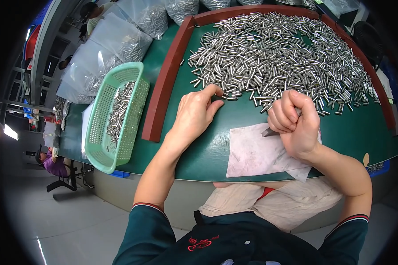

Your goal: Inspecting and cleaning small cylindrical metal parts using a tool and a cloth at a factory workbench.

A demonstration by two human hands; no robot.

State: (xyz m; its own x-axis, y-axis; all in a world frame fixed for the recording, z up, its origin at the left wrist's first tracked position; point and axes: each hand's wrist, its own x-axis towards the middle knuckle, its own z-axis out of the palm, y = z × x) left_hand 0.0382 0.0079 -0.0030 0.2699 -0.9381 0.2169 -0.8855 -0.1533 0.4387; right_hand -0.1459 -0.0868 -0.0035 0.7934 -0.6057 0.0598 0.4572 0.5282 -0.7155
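A large heap of small shiny metal pins (274, 53) covers the far part of a green table (199, 154) framed by a dark red rim (166, 79). My left hand (194, 117) rests palm down on the table, its fingertips touching the pins at the near edge of the heap. My right hand (296, 121) is curled into a fist around a small grey metal tool (269, 131), above a white sheet of paper (261, 152). Whether the left fingers pinch a pin is hidden.
A light green plastic basket (117, 115) holding several pins stands left of the red rim. Clear plastic bags of pins (119, 44) are piled at the back left. Another person in purple (53, 164) sits far off at the left. The table's near edge curves by my lap.
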